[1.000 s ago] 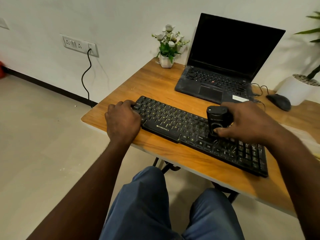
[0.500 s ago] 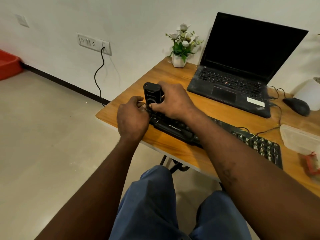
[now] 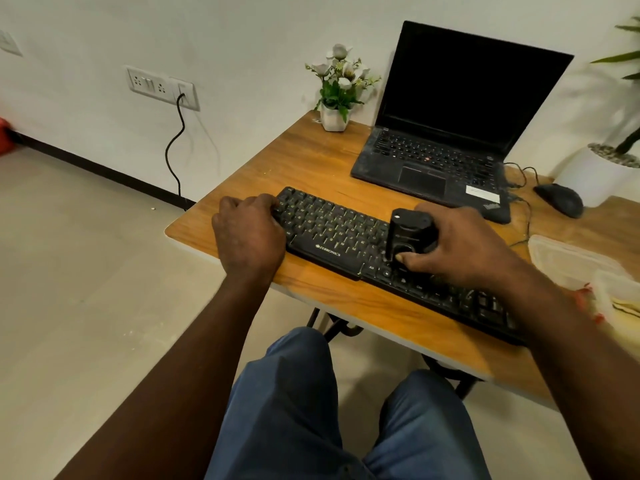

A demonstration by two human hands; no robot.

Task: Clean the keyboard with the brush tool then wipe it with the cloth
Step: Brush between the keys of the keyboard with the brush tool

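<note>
My right hand [image 3: 460, 247] grips the stubby black plastic brush tool [image 3: 408, 233] midway along the long black keyboard [image 3: 332, 233]. My left hand [image 3: 247, 233] clamps its nine o'clock end. Pressing too hard could pop keycaps.

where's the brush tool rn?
Head view, right of centre: the brush tool stands on the middle of the keyboard, gripped by the right hand, just in front of the laptop.
</note>
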